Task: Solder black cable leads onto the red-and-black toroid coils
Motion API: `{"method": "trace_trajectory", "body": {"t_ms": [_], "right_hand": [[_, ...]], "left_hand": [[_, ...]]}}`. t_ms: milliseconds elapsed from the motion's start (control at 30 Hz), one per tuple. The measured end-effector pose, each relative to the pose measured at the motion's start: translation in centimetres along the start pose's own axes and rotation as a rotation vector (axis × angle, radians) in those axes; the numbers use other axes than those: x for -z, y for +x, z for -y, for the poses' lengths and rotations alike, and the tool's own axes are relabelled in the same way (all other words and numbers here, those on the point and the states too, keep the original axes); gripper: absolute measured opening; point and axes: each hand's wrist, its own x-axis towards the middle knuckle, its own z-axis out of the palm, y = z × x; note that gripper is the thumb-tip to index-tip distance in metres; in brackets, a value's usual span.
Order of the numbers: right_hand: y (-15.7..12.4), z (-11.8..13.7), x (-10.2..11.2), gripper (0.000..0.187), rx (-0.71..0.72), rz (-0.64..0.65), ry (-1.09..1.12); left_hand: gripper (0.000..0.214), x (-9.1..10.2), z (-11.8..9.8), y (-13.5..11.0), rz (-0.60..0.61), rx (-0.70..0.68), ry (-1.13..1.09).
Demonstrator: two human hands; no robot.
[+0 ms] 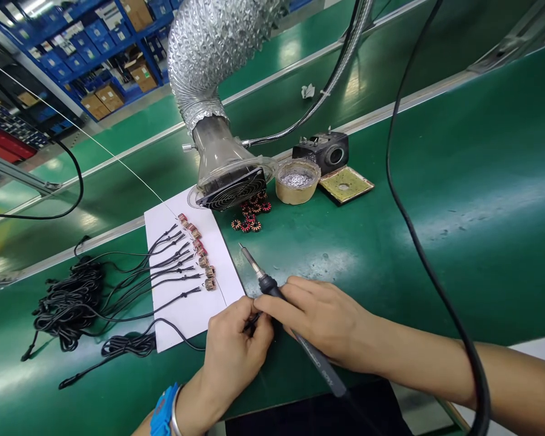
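My right hand [320, 318] is closed round a soldering iron [318, 360], whose metal tip points up and to the left above the green bench. My left hand [236, 339] is pinched on the end of a black cable [181, 334]; the fingers mostly hide that end. Both hands meet at the fingertips. Left of them, a white board [177, 321] bears a slanted row of copper-wound toroid coils [203, 261], with split cable ends lying beside them. More red and copper toroid coils [251, 223] lie loose under the fume extractor hood.
A fume extractor [218, 163] with a silver duct hangs over the board. Behind stand a round tub [297, 192], an iron holder [331, 151] and a yellow sponge tray [347, 184]. Bundled black cables [70, 303] lie at left. A thick black cord [418, 242] crosses the right side.
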Motion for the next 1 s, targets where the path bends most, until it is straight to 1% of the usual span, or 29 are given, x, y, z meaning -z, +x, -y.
{"method": "trace_trajectory", "body": {"t_ms": [67, 167, 300, 400, 533, 667, 800, 900, 1000], "right_hand": [[-0.2, -0.3, -0.2, 0.027, -0.034, 0.010, 0.111], [-0.3, -0.8, -0.7, 0.030, -0.050, -0.028, 0.217], [-0.5, -1.4, -1.2, 0.029, -0.058, -0.090, 0.270], [-0.7, -1.8, -1.6, 0.031, -0.058, -0.079, 0.334], [-1.0, -2.0, -1.7, 0.034, -0.069, -0.065, 0.376], [-1.2, -1.8, -1.8, 0.031, -0.064, -0.090, 0.359], [-1.1, -1.6, -1.8, 0.029, -0.052, -0.100, 0.316], [-1.0, -1.5, -1.8, 0.027, -0.034, -0.130, 0.300], [-1.0, -1.6, -1.9, 0.029, -0.029, -0.151, 0.340]], "left_hand": [[0.017, 0.0, 0.0, 0.1, 0.045, 0.022, -0.041], [0.019, 0.0, 0.1, 0.2, 0.105, 0.072, -0.115], [0.022, 0.0, 0.3, 0.3, 0.129, 0.127, -0.184], [0.022, -0.1, 0.4, 0.4, 0.131, 0.127, -0.173], [0.021, -0.1, 0.4, 0.4, 0.091, 0.056, -0.035], [0.019, -0.1, 0.3, 0.4, 0.030, -0.049, 0.146], [0.017, -0.3, 0.2, 0.3, -0.017, -0.152, 0.266], [0.016, -0.4, 0.3, 0.2, -0.070, -0.219, 0.277], [0.015, -0.5, 0.3, 0.3, -0.120, -0.262, 0.236]]}}
